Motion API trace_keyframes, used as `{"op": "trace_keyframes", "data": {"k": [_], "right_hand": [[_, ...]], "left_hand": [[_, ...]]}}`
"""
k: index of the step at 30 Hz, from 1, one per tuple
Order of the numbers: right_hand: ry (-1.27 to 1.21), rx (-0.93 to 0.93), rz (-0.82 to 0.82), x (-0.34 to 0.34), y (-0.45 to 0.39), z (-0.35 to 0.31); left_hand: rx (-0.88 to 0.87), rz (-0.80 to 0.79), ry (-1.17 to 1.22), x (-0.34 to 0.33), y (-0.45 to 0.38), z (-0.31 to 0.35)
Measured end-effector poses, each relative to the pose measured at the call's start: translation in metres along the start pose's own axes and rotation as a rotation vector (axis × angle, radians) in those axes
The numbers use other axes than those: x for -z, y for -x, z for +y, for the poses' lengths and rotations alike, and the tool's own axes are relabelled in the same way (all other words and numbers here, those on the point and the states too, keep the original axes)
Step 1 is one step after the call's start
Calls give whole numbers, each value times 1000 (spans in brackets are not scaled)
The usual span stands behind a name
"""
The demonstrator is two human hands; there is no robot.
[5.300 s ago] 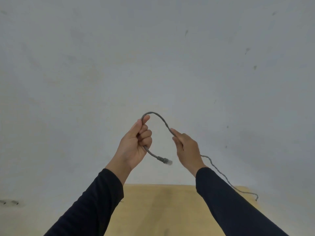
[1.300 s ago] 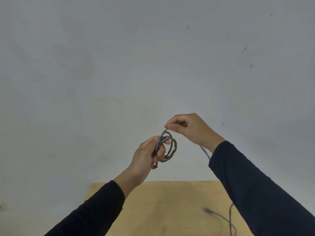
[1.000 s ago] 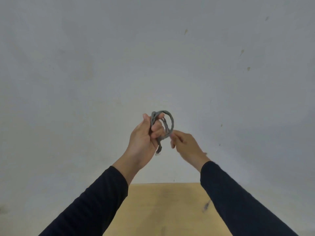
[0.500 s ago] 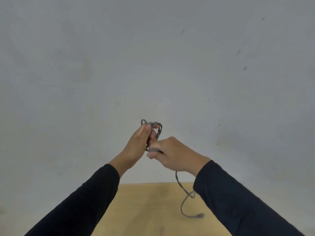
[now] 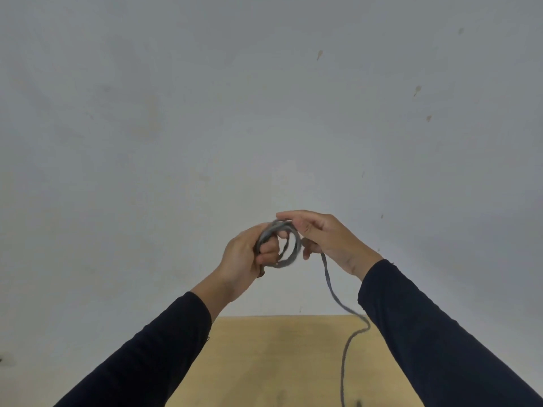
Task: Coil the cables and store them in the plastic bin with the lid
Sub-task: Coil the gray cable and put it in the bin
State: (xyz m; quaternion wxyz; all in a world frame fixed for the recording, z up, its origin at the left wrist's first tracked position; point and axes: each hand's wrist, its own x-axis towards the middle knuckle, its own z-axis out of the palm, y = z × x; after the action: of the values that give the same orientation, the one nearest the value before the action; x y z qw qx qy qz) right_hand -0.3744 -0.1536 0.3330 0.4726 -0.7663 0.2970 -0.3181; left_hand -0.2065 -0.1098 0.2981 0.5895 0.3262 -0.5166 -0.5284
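The person's left hand (image 5: 246,255) is closed around one side of a small coil of thin grey cable (image 5: 286,245), its fingers curled through the loops and holding them together in the air above the far edge of the light wooden desk (image 5: 264,362). The coil stands roughly upright, its open ring facing the camera, directly between the two hands and touching both. Just to its right, the right hand (image 5: 329,240) pinches the cable at the top of the coil with thumb and fingertips, while the lower fingers curl loosely around the strand where it leaves the bundle.

From the right hand the uncoiled grey tail (image 5: 330,284) hangs downward and runs toward the near right part of the desk, passing out of view at the bottom; its end is not visible. The slack therefore lies below and to the right, nearer the right hand, so the next loop would likely be fed by that hand up and over onto the held coil. The plastic bin and lid are out of view.
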Motion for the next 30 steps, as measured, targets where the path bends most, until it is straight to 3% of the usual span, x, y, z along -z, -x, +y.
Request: {"op": "trace_keyframes", "data": {"k": [3, 17, 22, 27, 30], "right_hand": [[-72, -14, -40, -1, 4, 8], [5, -9, -9, -15, 4, 8], [157, -20, 27, -17, -1, 6], [570, -25, -76, -13, -1, 5], [689, -61, -114, -14, -3, 1]], "left_hand": [[-21, 141, 217, 6, -6, 4], [42, 285, 143, -6, 4, -13], [109, 188, 222, -8, 11, -17], [323, -102, -85, 5, 13, -3], [264, -103, -248, -3, 16, -2]]}}
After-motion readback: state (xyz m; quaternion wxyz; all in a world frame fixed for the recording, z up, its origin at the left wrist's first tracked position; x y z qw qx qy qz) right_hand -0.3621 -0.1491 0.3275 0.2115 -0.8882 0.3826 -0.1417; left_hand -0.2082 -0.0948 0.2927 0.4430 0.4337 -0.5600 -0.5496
